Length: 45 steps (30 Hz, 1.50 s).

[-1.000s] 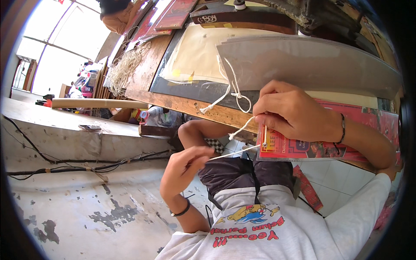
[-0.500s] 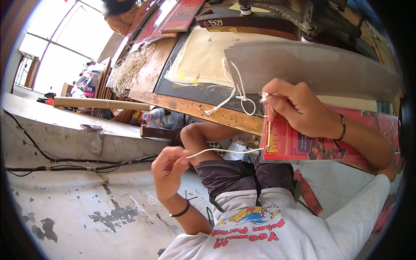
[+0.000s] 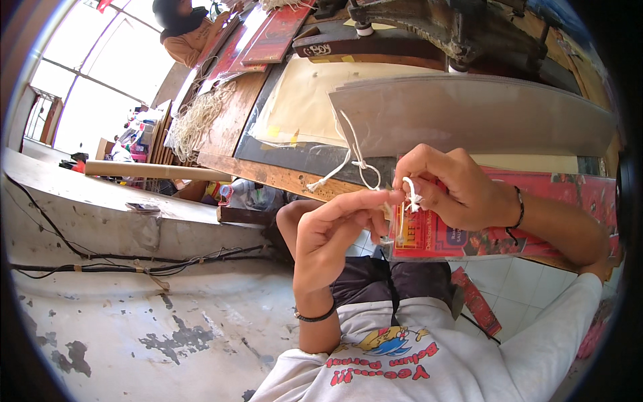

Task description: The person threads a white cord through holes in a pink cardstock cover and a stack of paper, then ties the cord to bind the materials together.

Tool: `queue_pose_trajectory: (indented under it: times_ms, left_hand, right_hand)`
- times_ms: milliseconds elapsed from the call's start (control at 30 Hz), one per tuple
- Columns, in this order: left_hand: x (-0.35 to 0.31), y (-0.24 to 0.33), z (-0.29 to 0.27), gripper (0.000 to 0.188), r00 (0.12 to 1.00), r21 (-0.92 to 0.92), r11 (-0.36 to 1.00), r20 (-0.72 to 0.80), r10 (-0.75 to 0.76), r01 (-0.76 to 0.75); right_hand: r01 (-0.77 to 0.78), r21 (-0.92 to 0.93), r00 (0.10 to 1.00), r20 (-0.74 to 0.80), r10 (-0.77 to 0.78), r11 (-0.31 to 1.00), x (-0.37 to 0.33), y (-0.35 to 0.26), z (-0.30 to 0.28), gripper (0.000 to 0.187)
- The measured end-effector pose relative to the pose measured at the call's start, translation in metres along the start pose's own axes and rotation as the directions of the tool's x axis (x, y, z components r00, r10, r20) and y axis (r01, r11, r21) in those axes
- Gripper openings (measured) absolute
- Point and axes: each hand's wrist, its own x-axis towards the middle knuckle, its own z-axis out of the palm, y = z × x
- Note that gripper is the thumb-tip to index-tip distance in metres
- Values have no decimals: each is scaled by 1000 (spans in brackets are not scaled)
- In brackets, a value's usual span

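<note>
A red printed sheet in clear plastic [image 3: 429,249] lies at the table's edge, its left end under my hands. White string [image 3: 410,187] runs at that end, with a loop and a frayed tip standing out of my right hand [image 3: 455,191]. The thumb and forefinger of that hand are pinched on the string. My left hand [image 3: 328,234] meets it at the sheet's left end, fingers closed. A stretch of string leads from the sheet's edge to the left fingers, which partly hide it.
Beyond my hands stands a grey stack of sheets [image 3: 469,114], with another looped white string [image 3: 358,164] beside it. A heavy metal press [image 3: 429,30] is at the back. A string bundle [image 3: 201,120] lies at left, and another person [image 3: 187,40] sits farther off.
My left hand has come in from the left to meet the right hand, and the string that was pulled straight is drawn in. The frayed tip now hangs below the right fingertips.
</note>
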Motion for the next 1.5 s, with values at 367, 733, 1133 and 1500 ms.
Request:
queue_pose_trajectory:
  times_ms: [367,733,1133,1500]
  left_hand:
    - [4,-17,14,21,946,600,799,-232,226,-44]
    - [4,-22,17,20,906,506,855,-298,301,-118]
    - [7,-24,32,16,916,372,926,-348,200,-61]
    - [3,-20,21,9,939,392,915,-340,51,92]
  right_hand:
    - [-104,-61,992,68,108,993,0,1,-5,8]
    - [-168,-78,981,83,175,983,4,-2,-4,12]
    - [-95,-162,979,166,122,982,4,-2,-3,24]
    - [70,-194,996,-40,-79,979,4,8,0,43]
